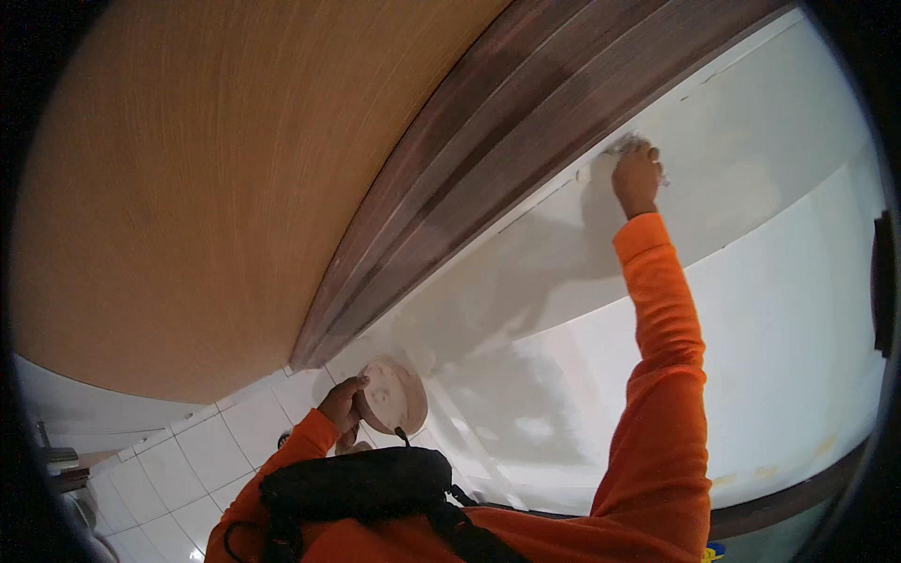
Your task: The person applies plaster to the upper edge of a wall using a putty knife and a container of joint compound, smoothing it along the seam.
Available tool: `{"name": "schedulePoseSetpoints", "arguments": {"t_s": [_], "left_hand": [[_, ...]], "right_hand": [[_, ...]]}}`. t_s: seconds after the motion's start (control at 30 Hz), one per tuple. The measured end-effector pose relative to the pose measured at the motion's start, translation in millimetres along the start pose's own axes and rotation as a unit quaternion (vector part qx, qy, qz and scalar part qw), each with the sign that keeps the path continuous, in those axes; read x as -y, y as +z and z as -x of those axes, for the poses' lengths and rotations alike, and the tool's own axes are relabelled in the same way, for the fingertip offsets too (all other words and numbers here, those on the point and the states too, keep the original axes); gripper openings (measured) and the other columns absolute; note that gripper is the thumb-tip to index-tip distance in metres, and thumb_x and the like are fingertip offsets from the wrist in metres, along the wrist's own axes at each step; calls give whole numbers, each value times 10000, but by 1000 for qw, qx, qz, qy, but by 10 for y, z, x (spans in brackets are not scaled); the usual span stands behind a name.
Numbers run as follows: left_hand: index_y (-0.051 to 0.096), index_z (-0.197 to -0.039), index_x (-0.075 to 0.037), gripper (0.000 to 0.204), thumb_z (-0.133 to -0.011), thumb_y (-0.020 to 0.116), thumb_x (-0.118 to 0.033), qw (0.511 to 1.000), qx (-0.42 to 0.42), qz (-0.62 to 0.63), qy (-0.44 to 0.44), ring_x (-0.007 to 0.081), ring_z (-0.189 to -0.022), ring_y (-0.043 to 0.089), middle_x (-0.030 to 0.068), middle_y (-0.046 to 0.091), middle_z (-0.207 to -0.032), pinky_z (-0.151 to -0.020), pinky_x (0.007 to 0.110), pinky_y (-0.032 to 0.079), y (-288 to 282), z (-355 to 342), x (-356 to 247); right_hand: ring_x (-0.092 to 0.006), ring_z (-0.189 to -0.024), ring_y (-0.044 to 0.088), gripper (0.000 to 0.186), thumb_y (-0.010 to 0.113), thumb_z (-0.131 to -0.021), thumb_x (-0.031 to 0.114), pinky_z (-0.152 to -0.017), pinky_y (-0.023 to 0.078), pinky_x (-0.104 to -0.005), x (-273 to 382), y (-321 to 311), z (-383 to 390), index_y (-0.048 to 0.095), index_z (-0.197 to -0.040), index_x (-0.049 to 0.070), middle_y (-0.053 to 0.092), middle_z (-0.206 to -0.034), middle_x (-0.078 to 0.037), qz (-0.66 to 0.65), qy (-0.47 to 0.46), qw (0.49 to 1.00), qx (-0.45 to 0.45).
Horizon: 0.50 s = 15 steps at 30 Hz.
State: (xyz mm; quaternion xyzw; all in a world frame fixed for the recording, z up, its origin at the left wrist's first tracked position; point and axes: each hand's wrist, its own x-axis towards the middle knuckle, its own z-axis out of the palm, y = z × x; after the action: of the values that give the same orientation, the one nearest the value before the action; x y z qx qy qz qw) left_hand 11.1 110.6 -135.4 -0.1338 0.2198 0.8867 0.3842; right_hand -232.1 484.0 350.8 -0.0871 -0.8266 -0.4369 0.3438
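My left hand (343,405) grips the rim of a round, shallow, pinkish-beige bowl (416,394), thumb over the edge. Pale, smeared residue coats the bowl's inside. My right arm reaches up and away. At its end, my right hand (638,176) is closed around a crumpled greyish-white wad (627,144), pressed against the white wall (741,155) beside the door frame. The wad's material is too small to tell. A thin, broken crack line runs along the wall next to the frame.
A dark brown wooden door frame (488,159) borders the wall, with a light wood-grain door (216,188) to its left. White floor tiles (214,450) lie at lower left. A black strapped pouch (357,480) hangs at my chest. A dark fixture (883,281) is at the far right.
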Motion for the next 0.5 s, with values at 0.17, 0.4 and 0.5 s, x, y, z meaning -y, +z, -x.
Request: {"name": "schedulePoseSetpoints", "arguments": {"t_s": [0.17, 0.4, 0.5], "left_hand": [[490, -1256, 8, 456, -907, 575, -274, 999, -38, -13, 1, 294, -1091, 590, 169, 585, -1192, -973, 464, 477, 343, -40, -96], [466, -1278, 30, 487, -905, 567, -268, 996, -57, -58, 34, 320, -1121, 581, 185, 572, -1221, -965, 506, 474, 411, -342, -80], [454, -1294, 36, 505, -907, 559, -271, 998, -41, -28, 40, 339, -1123, 581, 193, 572, -1227, -980, 514, 461, 447, -431, 62]], "right_hand": [[-372, -1223, 436, 369, 516, -861, 136, -923, 460, -470, 514, 515, 464, 573, -1197, -6, 481, -1286, -209, -70, -2, 996, 60], [-363, -1352, 353, 404, 540, -886, 159, -974, 443, -433, 1270, 1366, 1329, 579, -1236, -39, 358, -1442, -255, -71, -75, 988, 115], [-370, -1331, 377, 501, 540, -911, 265, -987, 417, -455, 1566, 1811, 1702, 512, -1325, -15, 401, -1428, -213, -46, -106, 979, 169]]}}
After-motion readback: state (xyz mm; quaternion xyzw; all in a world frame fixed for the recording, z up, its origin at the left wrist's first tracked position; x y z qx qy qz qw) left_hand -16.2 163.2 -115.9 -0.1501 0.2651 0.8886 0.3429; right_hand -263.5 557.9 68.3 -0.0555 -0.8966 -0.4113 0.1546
